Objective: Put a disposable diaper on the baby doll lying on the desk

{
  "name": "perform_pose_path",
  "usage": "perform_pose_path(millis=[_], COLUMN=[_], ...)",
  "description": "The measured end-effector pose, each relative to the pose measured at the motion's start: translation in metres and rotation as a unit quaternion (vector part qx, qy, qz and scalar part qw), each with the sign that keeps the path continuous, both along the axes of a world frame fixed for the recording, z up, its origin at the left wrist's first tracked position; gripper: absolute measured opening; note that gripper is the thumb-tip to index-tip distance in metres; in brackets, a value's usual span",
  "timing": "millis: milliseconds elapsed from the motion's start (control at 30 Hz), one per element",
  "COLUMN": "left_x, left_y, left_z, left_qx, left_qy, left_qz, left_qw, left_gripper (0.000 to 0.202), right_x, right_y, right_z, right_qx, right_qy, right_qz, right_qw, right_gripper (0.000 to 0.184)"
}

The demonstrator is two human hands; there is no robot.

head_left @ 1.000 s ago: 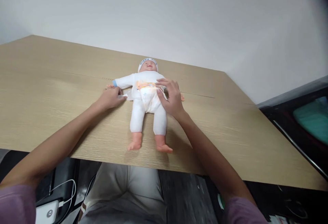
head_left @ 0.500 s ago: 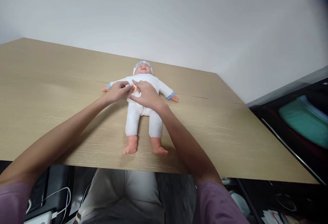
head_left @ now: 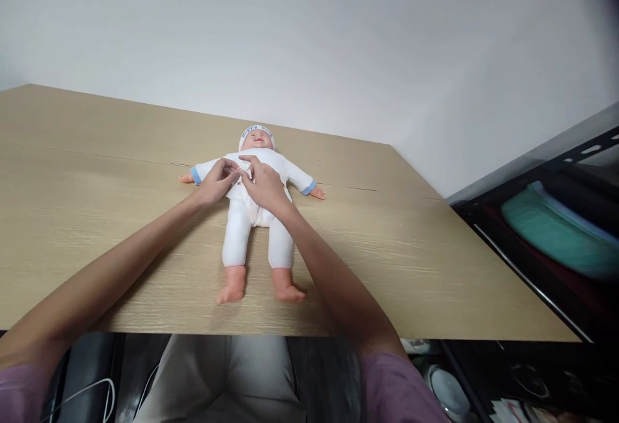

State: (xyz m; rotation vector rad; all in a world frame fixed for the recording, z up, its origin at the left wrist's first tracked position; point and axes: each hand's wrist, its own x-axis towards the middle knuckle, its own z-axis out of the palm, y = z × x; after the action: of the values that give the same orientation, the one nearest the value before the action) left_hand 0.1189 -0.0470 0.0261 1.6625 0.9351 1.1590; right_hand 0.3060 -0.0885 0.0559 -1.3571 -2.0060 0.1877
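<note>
A baby doll [head_left: 236, 233] lies on its back on the wooden table [head_left: 367, 268], head away from me and bare feet towards me. It wears a white headband with blue lettering, white trousers and a white shirt [head_left: 271, 160] with blue cuffs. Over the left side of the doll's belly, my left hand [head_left: 217, 182] pinches the shirt front between thumb and fingertips. My right hand [head_left: 264, 186] meets it there, thumb and finger closed on the same cloth. Both hands cover the spot, so the exact bit of cloth is hidden.
Behind the table rises a pale wall [head_left: 203, 42]. To the right stands a black shelf rack [head_left: 532, 300] with a green item [head_left: 556, 229] in it. Below the table's front edge are my legs [head_left: 213, 371] and a white cable [head_left: 109, 387].
My fingertips have come closer together, and the orange print between them is now mostly covered. The view has shifted slightly, and the doll lies in the same pose.
</note>
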Motion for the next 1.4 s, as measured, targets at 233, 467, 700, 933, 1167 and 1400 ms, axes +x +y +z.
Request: perform_pose_path(millis=[233,467,700,933,1167,1400], left_x=[0.002,0.016,0.017,-0.004,0.004,0.005], left_y=[0.002,-0.042,-0.133,-0.141,-0.114,-0.109], left_z=[-0.007,0.013,0.046,0.028,0.013,0.006], left_qx=[-0.006,0.123,0.154,0.117,0.135,0.159], left_qy=[0.01,0.09,0.221,0.328,0.286,0.294], left_qz=[-0.024,0.255,0.05,-0.029,0.022,0.005], left_qw=[1.0,0.955,0.962,0.937,0.948,0.943], left_gripper=[0.042,0.022,0.042,0.039,0.04,0.036], right_x=[0.002,0.003,0.034,0.06,0.048,0.043], right_y=[0.003,-0.024,-0.118,-0.159,-0.127,-0.131], right_z=[-0.004,0.016,0.01,-0.02,-0.027,-0.039], right_qx=[0.035,0.097,0.045,-0.053,-0.059,-0.034], right_qy=[0.085,0.17,0.175,-0.009,-0.062,-0.062], right_qz=[0.0,-0.035,0.084,0.092,-0.056,-0.074], right_qw=[0.996,0.98,0.98,0.994,0.995,0.995], right_gripper=[0.035,0.037,0.025,0.012,0.011,0.009])
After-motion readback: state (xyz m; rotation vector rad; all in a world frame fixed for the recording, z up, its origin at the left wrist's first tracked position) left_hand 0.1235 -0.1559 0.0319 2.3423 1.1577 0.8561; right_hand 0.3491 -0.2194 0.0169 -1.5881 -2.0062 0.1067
